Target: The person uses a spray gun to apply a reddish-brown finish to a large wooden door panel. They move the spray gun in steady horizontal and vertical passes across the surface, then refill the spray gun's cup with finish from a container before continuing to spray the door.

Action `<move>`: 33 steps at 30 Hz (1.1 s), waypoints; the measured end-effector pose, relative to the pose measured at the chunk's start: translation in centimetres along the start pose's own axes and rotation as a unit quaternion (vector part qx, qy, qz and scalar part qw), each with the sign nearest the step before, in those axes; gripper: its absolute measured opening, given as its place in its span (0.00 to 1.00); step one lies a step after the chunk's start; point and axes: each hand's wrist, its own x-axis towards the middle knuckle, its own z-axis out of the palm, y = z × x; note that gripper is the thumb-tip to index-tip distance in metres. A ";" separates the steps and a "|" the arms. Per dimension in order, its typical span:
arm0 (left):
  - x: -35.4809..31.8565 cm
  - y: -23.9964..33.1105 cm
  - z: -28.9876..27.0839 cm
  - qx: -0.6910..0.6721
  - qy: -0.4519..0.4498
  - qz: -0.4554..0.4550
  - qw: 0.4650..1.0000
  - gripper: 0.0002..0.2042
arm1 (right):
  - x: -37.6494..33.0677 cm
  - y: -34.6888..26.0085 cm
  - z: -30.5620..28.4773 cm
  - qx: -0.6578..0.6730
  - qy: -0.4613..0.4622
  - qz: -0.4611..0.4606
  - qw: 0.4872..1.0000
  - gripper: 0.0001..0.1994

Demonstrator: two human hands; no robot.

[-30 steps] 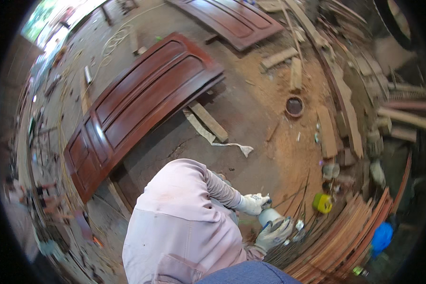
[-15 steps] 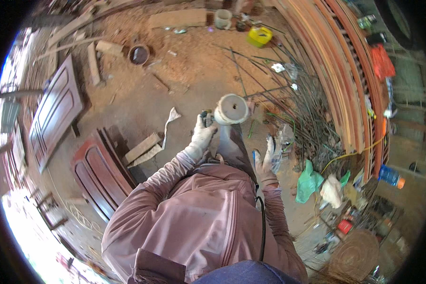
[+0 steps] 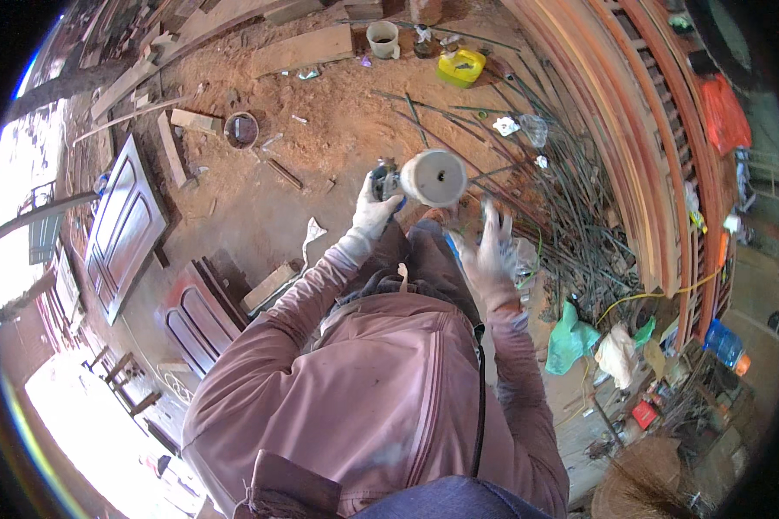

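Observation:
My left hand [image 3: 374, 210], in a white glove, grips a spray gun [image 3: 389, 180] whose round white cup [image 3: 434, 176] faces up at me. My right hand [image 3: 486, 253], also gloved, hangs free just right of the cup with its fingers spread and nothing in it. Both pink sleeves reach up from my body at the lower middle. Below the hands lies dusty red ground.
A pile of thin dark rods [image 3: 552, 199] spreads right of my hands. Curved reddish wooden frames [image 3: 645, 156] arc along the right. Door panels [image 3: 128, 227] lie at the left. A yellow container [image 3: 460, 67], a white cup [image 3: 383, 38] and a round tin [image 3: 241, 130] sit farther up.
The view has swung round from the door panels toward the rods and frames. My right hand has come off the white cup and opened; the left still holds the spray gun.

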 end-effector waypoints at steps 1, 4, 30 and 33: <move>1.0 0.4 0.9 0.038 0.000 0.007 0.999 0.29 | 2.8 -1.2 -0.8 -0.026 -0.013 0.009 1.000 0.46; 3.5 1.8 2.9 0.026 0.003 0.015 1.000 0.28 | 10.5 -3.9 -1.5 -0.106 -0.063 0.032 0.992 0.51; 46.2 8.0 -11.4 0.220 -0.181 -0.106 0.953 0.21 | 51.4 -5.0 17.6 -0.262 -0.267 -0.543 0.752 0.18; 49.1 11.0 -10.0 0.317 -0.242 -0.165 0.902 0.20 | 53.8 -4.8 16.6 -0.314 -0.290 -0.709 0.561 0.15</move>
